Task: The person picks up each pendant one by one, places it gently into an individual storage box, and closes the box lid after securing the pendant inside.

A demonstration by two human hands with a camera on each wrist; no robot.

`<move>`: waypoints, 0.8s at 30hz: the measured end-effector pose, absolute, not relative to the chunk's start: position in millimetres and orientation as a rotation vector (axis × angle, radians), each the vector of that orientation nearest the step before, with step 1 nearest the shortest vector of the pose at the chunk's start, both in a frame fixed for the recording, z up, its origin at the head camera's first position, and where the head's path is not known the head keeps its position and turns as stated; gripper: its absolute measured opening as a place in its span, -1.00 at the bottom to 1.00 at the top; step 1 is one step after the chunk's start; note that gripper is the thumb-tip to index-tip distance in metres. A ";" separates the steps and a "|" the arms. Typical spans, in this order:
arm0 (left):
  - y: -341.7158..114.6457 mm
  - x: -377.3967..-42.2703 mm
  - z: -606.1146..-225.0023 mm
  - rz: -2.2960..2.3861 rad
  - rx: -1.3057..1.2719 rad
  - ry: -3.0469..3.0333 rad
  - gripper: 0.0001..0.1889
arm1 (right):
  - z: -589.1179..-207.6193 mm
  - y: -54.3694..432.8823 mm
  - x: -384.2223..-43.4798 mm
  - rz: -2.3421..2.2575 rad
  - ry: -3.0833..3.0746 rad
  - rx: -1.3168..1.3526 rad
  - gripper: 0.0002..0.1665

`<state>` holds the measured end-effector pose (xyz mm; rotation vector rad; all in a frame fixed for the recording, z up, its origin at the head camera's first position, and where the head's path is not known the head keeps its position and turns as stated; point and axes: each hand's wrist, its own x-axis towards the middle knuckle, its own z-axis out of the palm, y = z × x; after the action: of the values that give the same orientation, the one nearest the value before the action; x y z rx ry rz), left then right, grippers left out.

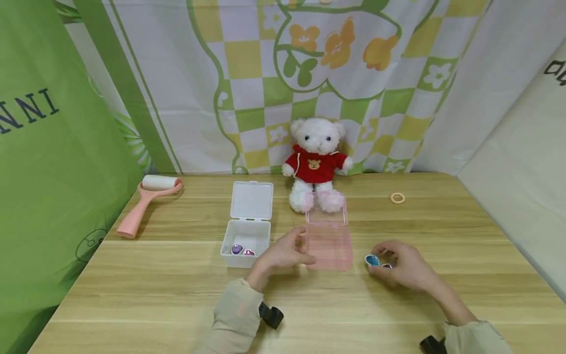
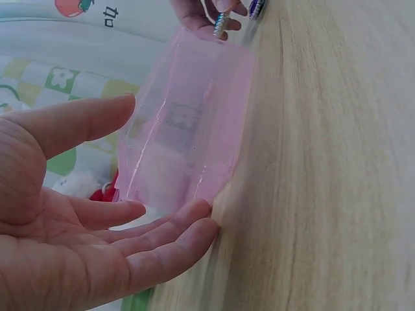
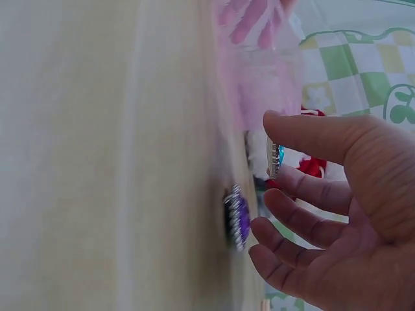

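Note:
A pink see-through box (image 1: 329, 246) stands with its lid raised near the middle of the table. At its left side is my left hand (image 1: 285, 251), thumb and fingers spread apart, fingertips right at the box wall (image 2: 188, 129). My right hand (image 1: 404, 268) pinches a blue gem (image 1: 372, 260) with a silvery beaded rim between thumb and index finger, to the right of the pink box. Below those fingers a purple gem (image 3: 238, 217) lies on the table, partly hidden by the hand in the head view. The other fingers of that hand are loosely bent.
A white box (image 1: 245, 238) with its lid up holds a purple gem (image 1: 237, 249) and a pink gem (image 1: 249, 252). Behind sits a white teddy bear (image 1: 316, 164) in red. A pink-handled lint roller (image 1: 143, 206) lies at left, a small ring (image 1: 397, 198) at right.

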<state>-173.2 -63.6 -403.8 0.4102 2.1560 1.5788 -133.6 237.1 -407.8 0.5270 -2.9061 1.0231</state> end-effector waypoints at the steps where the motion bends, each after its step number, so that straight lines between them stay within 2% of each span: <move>1: -63.3 -173.3 -403.8 1.582 0.412 2.155 -0.12 | -406.2 236.0 -134.1 1.028 -2.906 0.523 -0.59; 8: -61.9 -174.1 -404.6 1.599 0.408 2.136 -0.13 | -393.5 223.3 -141.4 1.114 -2.871 0.525 -0.66; 24: -63.4 -173.6 -403.4 1.582 0.411 2.147 -0.14 | -372.6 186.9 -169.1 1.399 -2.816 0.522 -0.65</move>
<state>-173.6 -63.4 -403.4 0.4110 2.1471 1.5816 -169.1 186.9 -372.6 0.5216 -2.8160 1.3990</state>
